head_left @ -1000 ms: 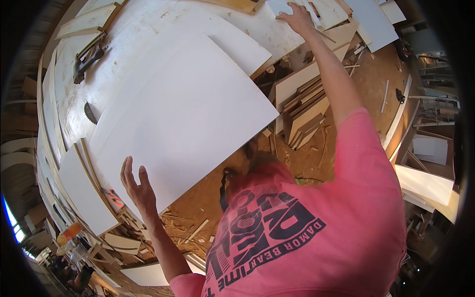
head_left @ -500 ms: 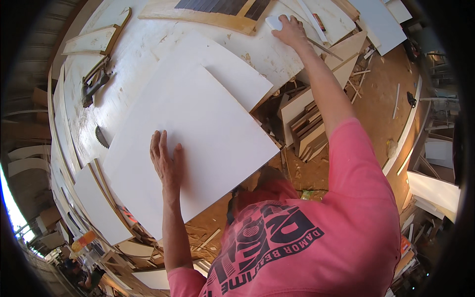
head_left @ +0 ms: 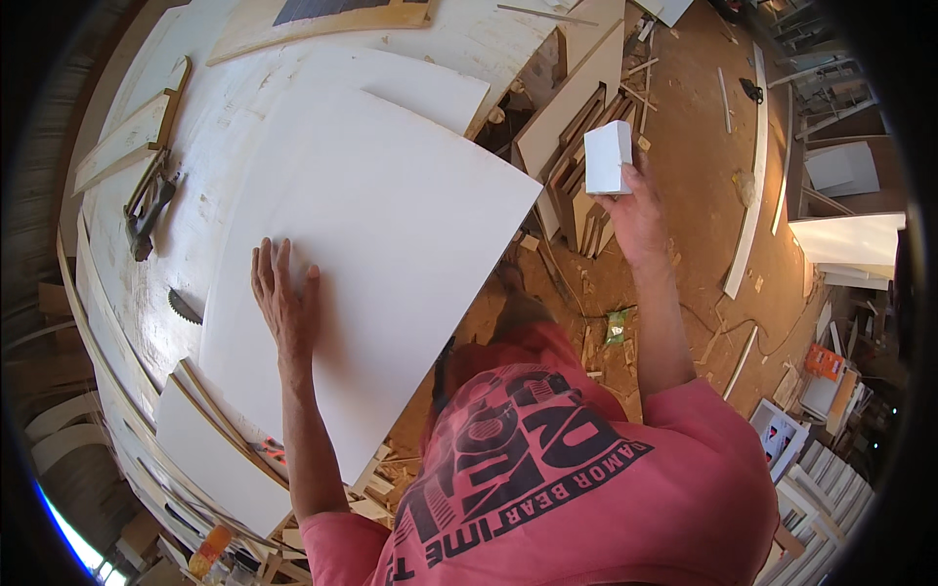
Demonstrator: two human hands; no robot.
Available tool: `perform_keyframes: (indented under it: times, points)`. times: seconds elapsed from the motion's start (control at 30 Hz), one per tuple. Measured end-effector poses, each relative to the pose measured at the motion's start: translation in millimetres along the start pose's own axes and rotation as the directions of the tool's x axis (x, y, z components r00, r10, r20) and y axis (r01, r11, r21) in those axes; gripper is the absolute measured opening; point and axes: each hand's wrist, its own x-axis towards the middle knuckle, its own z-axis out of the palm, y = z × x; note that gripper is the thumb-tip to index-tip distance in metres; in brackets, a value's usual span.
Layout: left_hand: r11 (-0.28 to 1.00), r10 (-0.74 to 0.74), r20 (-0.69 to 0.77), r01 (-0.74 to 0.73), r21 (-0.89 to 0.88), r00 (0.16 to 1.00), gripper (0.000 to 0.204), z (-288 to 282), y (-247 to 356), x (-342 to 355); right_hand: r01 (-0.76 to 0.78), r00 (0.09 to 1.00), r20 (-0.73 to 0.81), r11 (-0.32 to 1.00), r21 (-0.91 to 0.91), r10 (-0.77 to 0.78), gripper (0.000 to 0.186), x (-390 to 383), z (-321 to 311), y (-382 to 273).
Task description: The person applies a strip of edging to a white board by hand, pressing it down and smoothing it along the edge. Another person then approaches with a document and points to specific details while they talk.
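A large white board (head_left: 381, 244) lies on the workbench, over another white sheet at the back. My left hand (head_left: 283, 293) rests on that board with its fingers spread. My right hand (head_left: 630, 210) holds a small white rectangular block (head_left: 608, 156) upright, just beyond the board's right corner, above a stack of wood pieces (head_left: 576, 122). Left of the board, a toothed saw blade (head_left: 184, 308) and a dark hand tool (head_left: 147, 215) lie on the bench (head_left: 171, 264).
Board strips (head_left: 225, 449) line the bench's left side, with an orange bottle (head_left: 210, 547) at lower left. Scraps, a cable and long strips (head_left: 752, 215) lie on the brown floor (head_left: 694, 273). Panels (head_left: 840, 234) and furniture pieces stand at the far right.
My right hand has left the back of the bench and moved down and toward me with the white block. My left hand has come onto the board. The view has shifted.
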Motion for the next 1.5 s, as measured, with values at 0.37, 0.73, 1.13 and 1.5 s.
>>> perform_keyframes:
  times: [0.37, 0.73, 1.13, 1.5]
  points:
    - [0.99, 0.121, 0.013, -0.119, -0.07, 0.993, 0.051, 13.7, -9.5, -1.0, 0.034, 0.997, -0.067, 0.995, -0.098, -0.041, 0.062, -116.1, 74.3, 93.4]
    - [0.993, 0.068, 0.011, -0.067, -0.096, 0.998, 0.055, 14.7, -8.0, -1.0, -0.131, 0.911, 0.318, 0.916, -0.38, 0.262, 0.058, -282.1, 113.5, 139.5]
    - [0.986, 0.114, 0.02, -0.11, -0.128, 0.993, 0.055, 16.2, -13.9, 5.5, 0.199, 0.97, -0.102, 0.96, -0.196, -0.222, 0.058, -46.7, 37.9, 90.4]
    - [0.991, 0.118, 0.022, -0.116, -0.065, 0.993, 0.056, 14.4, -10.3, 0.4, 0.004, 0.999, -0.052, 0.988, -0.158, -0.013, 0.056, -144.3, 80.3, 117.6]
